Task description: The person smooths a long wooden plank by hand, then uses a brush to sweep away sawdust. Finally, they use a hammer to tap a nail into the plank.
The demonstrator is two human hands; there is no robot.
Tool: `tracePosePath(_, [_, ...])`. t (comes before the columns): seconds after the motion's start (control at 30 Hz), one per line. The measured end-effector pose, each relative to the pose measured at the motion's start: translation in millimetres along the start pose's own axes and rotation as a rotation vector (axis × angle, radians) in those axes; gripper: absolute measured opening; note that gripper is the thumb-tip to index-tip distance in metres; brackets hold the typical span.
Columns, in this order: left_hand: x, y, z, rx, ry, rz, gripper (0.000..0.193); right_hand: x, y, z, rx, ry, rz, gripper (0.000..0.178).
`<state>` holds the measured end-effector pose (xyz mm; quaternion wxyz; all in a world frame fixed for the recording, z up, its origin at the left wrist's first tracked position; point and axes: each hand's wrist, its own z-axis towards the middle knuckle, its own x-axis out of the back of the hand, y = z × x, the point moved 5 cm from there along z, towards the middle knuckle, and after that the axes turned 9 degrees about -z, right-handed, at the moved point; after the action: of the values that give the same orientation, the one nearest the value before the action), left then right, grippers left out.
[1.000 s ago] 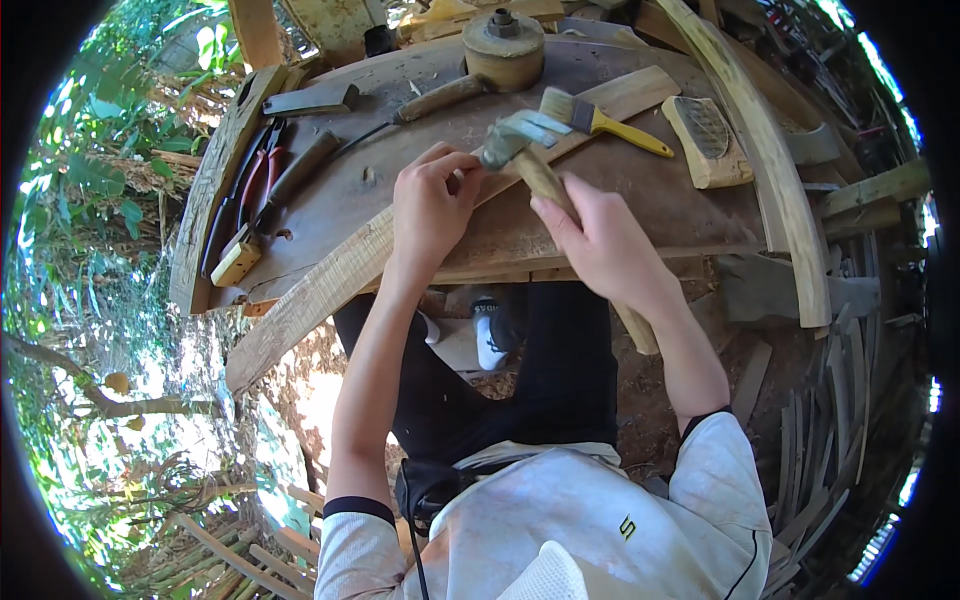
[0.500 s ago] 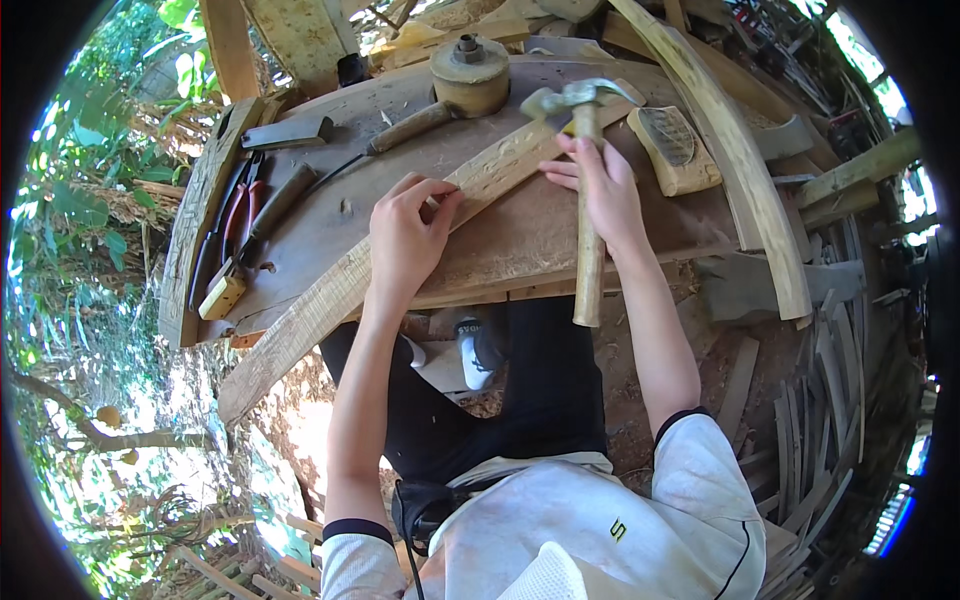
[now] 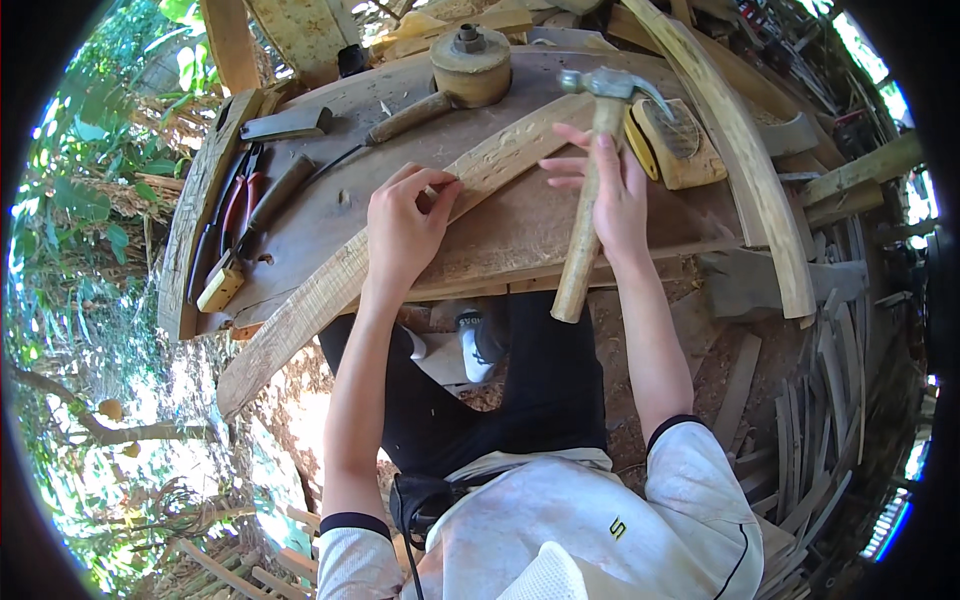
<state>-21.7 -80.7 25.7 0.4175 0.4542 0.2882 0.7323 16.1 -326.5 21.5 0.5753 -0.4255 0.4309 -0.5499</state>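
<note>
A long, pale wooden board (image 3: 300, 335) slants across the workbench (image 3: 330, 240), its near left end sticking out past the bench edge. Over the board, my left hand (image 3: 408, 222) has its thumb and fingertips pinched together; whatever they may hold is too small to make out. My right hand (image 3: 620, 205) has hold of a claw hammer (image 3: 575, 265) by its wooden handle, gripped loosely with some fingers stretched out. The metal hammer head (image 3: 608, 83) is raised near the board's far end, and the handle points down toward me.
Pliers with red grips (image 3: 235, 210), a wood-handled tool (image 3: 282, 195), a metal blade (image 3: 288, 124) and a long-handled tool (image 3: 410, 118) lie at left. A round wooden block with a bolt (image 3: 470, 68) stands behind. On the right are a carved block (image 3: 685, 150) and a curved pole (image 3: 750, 160).
The hammer has turned in my right hand: its head has swung right and slightly away, its handle end left. A yellow-edged object beside the carved block now shows. My left hand stays nearly still.
</note>
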Motion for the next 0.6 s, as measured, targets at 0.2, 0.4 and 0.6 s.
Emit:
tracePosePath(0.2, [2.5,-4.0,3.4,-0.013,-0.058,-0.005,0.011,-16.8,11.5,-3.3,-0.170,-0.269,-0.046,0.046])
tracePosePath(0.4, [12.7,-10.7,6.6,-0.034,-0.101,0.028,0.011,-28.1,9.7,-11.5,-0.236,-0.288,-0.185,0.045])
tracePosePath(0.6, [13.6,-10.0,9.6,0.086,-0.102,0.038,0.011,-30.8,5.4,-13.8,-0.240,-0.263,-0.249,0.044])
